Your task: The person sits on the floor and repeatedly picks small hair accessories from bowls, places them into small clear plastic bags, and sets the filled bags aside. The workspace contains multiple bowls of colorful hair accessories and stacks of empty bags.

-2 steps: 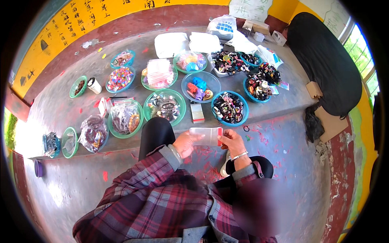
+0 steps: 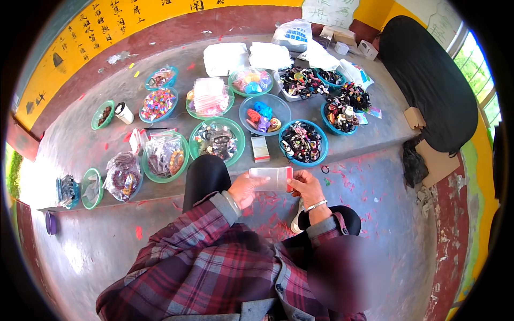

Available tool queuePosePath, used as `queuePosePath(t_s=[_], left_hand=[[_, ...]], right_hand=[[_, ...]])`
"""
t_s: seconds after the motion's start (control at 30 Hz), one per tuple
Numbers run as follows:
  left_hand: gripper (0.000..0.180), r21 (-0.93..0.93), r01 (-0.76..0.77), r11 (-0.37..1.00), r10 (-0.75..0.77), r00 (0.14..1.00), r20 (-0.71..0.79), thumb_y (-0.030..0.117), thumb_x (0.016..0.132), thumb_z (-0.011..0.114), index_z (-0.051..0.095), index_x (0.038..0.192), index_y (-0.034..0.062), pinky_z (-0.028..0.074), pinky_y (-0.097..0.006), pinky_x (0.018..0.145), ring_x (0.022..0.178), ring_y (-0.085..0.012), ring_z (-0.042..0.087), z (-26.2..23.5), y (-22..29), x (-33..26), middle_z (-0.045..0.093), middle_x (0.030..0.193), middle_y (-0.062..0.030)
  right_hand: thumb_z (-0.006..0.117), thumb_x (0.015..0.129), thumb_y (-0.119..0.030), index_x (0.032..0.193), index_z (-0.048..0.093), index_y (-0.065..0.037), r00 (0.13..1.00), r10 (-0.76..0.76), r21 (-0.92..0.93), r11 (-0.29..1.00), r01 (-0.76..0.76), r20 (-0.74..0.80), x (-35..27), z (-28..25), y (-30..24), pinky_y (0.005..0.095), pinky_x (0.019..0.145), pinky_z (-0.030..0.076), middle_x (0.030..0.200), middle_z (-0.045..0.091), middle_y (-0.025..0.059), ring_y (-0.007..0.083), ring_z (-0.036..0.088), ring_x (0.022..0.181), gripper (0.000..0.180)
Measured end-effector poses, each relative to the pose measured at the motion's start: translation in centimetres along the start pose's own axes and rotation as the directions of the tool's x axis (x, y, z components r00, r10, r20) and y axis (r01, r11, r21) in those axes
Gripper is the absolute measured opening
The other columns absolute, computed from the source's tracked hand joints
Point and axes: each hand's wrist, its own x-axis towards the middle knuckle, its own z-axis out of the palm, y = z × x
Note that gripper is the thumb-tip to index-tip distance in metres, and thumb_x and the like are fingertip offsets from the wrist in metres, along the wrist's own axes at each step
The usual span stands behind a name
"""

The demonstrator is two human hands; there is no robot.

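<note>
Between my two hands a small clear plastic bag (image 2: pixel 275 179) with a red strip at its right end is held stretched out over my lap. My left hand (image 2: pixel 245 190) grips its left end, thumb on top. My right hand (image 2: pixel 306 186), with a bracelet at the wrist, pinches the red end. What the bag contains, if anything, I cannot make out. Just beyond it, a small open white and red box (image 2: pixel 261 148) lies on the raised ledge. A green basin (image 2: pixel 240 143) of packaged trinkets and a blue basin (image 2: pixel 325 154) of dark hair ties flank that box.
Several more basins crowd the ledge, one with colourful beads (image 2: pixel 158 104), another with stacked clear bags (image 2: pixel 208 95). White sacks (image 2: pixel 226 60) lie behind them. A white cup (image 2: pixel 124 113) stands at left. At right are a black covered object (image 2: pixel 428 85) and cardboard (image 2: pixel 440 165). Red scraps litter the floor.
</note>
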Motion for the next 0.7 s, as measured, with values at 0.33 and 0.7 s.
queuePosePath(t_s=[0.33,0.7], left_hand=[[0.029,0.023,-0.044,0.999,0.044,0.999,-0.027,0.005,0.081,0.058,0.05,0.109,0.0045,0.049,-0.035,0.077,0.094,-0.0189,0.057,0.7,-0.1,-0.2,0.057,0.103,-0.0074],[0.027,-0.015,-0.041,0.999,0.041,0.998,-0.049,0.002,0.085,0.049,0.047,0.112,0.0036,0.05,-0.036,0.078,0.094,-0.0205,0.057,0.7,-0.3,-0.3,0.055,0.106,-0.0095]], right_hand=[[0.064,0.076,-0.01,0.076,0.058,-0.001,0.991,-0.087,-0.071,0.994,0.081,-0.098,0.7,-0.1,1.2,0.0215,0.044,0.041,0.064,0.058,0.0026,0.0083,0.054,0.052,0.011],[0.063,0.076,-0.009,0.076,0.06,0.003,0.965,-0.198,-0.238,0.959,0.155,-0.172,0.5,0.6,0.9,0.0218,0.045,0.041,0.061,0.059,0.0035,0.0072,0.052,0.051,0.012]])
